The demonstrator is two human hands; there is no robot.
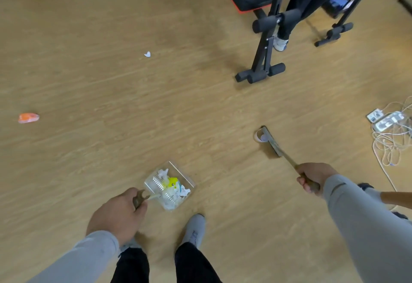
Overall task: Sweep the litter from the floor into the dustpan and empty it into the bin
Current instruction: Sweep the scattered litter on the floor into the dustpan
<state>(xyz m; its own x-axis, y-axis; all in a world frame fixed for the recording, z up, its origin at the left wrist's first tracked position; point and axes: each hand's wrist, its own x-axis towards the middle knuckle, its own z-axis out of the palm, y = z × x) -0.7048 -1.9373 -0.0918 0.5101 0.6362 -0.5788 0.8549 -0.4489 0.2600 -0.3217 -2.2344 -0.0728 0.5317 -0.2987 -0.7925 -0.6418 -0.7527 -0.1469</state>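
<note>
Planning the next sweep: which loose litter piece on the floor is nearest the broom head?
The pale curled scrap, touching the broom head. The white scrap and orange wrapper lie far left.

Both arms were covered by long, close-fitting light grey sleeves ending at the wrists; the right sleeve (pixel 365 222) carried a short dark diagonal mark just behind the right hand (pixel 316 179); the left sleeve (pixel 89 258) was plain behind the left hand (pixel 118 216); below and between the hands, black trousers (pixel 194 265) covered both legs; a light grey shoe (pixel 194 230) with dark lettering was worn on the right foot; the left shoe was mostly hidden.
</note>
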